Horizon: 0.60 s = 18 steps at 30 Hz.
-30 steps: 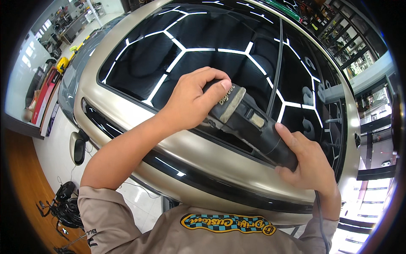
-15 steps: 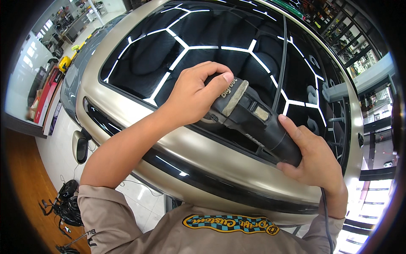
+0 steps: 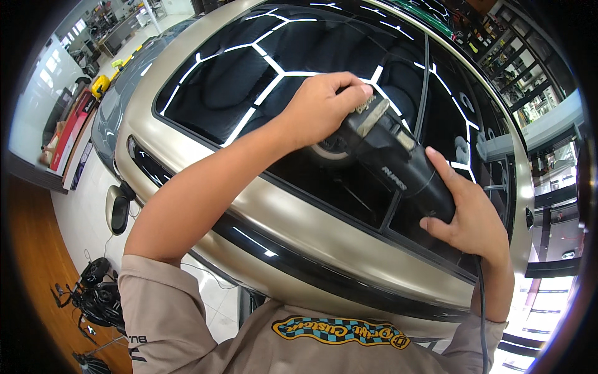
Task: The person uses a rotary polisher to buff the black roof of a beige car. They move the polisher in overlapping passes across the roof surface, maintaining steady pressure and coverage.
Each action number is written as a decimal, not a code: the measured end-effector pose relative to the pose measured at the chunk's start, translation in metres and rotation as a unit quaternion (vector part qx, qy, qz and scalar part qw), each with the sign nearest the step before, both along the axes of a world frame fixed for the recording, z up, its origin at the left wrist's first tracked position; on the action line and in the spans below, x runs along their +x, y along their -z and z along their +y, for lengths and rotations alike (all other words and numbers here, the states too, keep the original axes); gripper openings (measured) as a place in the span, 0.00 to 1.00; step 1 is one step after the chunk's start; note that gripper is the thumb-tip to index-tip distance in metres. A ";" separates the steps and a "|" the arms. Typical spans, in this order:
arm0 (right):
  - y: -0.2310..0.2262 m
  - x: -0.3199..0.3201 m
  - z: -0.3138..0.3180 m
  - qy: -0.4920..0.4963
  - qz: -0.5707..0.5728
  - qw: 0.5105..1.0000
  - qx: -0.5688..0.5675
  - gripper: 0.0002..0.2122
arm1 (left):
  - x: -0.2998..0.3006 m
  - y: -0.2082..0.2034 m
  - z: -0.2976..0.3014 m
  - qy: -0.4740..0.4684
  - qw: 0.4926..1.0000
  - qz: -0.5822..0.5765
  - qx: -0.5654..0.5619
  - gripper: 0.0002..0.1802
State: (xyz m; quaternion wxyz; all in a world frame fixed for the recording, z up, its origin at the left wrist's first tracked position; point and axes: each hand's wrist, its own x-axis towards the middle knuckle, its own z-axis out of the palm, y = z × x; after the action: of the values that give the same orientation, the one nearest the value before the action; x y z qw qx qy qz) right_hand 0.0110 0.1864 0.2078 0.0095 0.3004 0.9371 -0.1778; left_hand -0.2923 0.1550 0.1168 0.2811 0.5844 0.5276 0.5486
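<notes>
A black power polisher [image 3: 398, 163] is held over the glossy black roof panel [image 3: 215, 93] of a gold car. My left hand [image 3: 325, 107] is wrapped over the polisher's head at its far left end. At the other end, my right hand [image 3: 471, 213] grips the rear of the body, with thumb and fingers around it. Part of the round pad [image 3: 329, 154] shows below the head, just under my left hand. Whether the whole pad lies on the panel I cannot tell. A dark power cable [image 3: 481, 305] runs down along my right forearm.
Satin gold bodywork [image 3: 324, 227] lies between me and the panel. A wing mirror [image 3: 117, 210] sticks out at left. A grey car [image 3: 115, 128] stands beyond it, and a black motorcycle [image 3: 96, 293] at lower left. Shelving [image 3: 507, 53] lines the far right.
Both hands have moved the polisher away from me and a little to the right across the black panel. More of the pad's edge now shows.
</notes>
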 end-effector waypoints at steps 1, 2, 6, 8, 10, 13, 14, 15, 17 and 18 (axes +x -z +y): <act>0.002 0.004 -0.004 -0.004 -0.004 1.000 -0.002 0.49 | 0.002 0.003 -0.008 -0.003 1.000 0.020 0.016 0.19; 0.006 0.008 -0.008 -0.024 0.000 1.000 0.017 0.48 | 0.006 0.003 -0.021 -0.004 1.000 0.002 -0.011 0.19; 0.005 0.012 -0.029 -0.034 -0.033 0.999 -0.008 0.47 | 0.013 0.002 -0.060 -0.017 1.000 0.009 -0.020 0.18; 0.003 0.009 -0.029 -0.031 -0.037 0.999 0.000 0.48 | 0.010 0.004 -0.059 -0.014 1.000 0.000 -0.006 0.18; 0.003 0.007 -0.025 -0.021 -0.032 0.999 0.004 0.48 | 0.010 0.001 -0.051 -0.013 1.000 -0.009 -0.011 0.19; 0.006 0.001 -0.008 0.004 -0.018 1.000 0.011 0.48 | 0.002 0.005 -0.012 0.014 1.000 -0.015 -0.002 0.19; 0.006 -0.001 -0.002 0.013 -0.013 1.000 0.010 0.49 | -0.002 0.006 0.002 0.021 1.000 -0.008 0.007 0.20; 0.005 -0.003 0.004 0.021 -0.009 1.000 0.009 0.49 | -0.005 0.006 0.014 0.023 1.000 -0.013 -0.006 0.20; -0.002 -0.014 0.010 0.062 -0.029 0.998 -0.014 0.49 | -0.010 0.005 0.038 -0.001 1.000 0.010 0.006 0.20; -0.005 -0.018 0.014 0.073 -0.037 0.996 -0.016 0.49 | -0.011 0.003 0.047 -0.006 1.000 0.010 0.000 0.20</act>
State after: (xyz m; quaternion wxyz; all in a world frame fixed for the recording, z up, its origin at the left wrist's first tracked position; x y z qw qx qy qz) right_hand -0.0070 0.2008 0.2125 0.0360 0.3744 0.9086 -0.1816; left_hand -0.3035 0.2015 0.1142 0.2722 0.5865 0.5339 0.5449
